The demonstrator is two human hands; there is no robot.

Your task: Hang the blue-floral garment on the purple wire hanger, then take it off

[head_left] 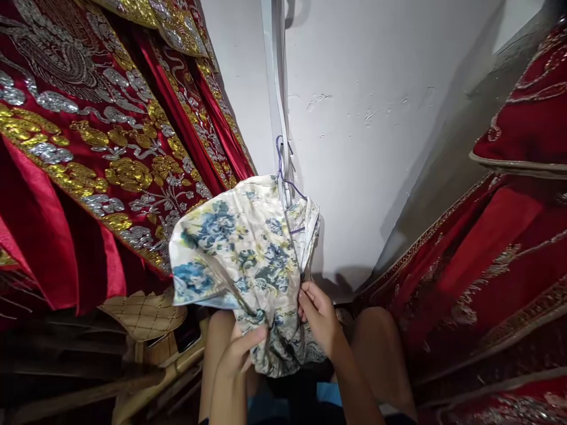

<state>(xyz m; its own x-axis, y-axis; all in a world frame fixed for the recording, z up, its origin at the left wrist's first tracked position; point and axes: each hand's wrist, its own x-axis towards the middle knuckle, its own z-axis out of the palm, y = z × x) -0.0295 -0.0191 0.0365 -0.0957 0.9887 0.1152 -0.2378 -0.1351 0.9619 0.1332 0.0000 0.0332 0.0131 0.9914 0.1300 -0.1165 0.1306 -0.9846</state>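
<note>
A cream blouse (261,254) with blue, green and yellow flowers hangs from a thin purple hanger (280,154) in front of the wall. My left hand (243,348) grips the blouse's lower part, thumb on top and the other fingers hidden behind the cloth. Higher up on the right, my right hand (318,313) pinches the garment's front edge between thumb and fingertips. The hanger's hook catches on a white upright strip (277,88). Gathered fabric bunches at the hem below both hands.
Red garments with gold and silver sequins (110,153) hang close on the left. More red embroidered cloth (482,254) crowds the right. A pale wall (376,118) stands ahead. A wooden chair-like frame (146,383) is low on the left, with a dark phone-like object (188,336) beside it.
</note>
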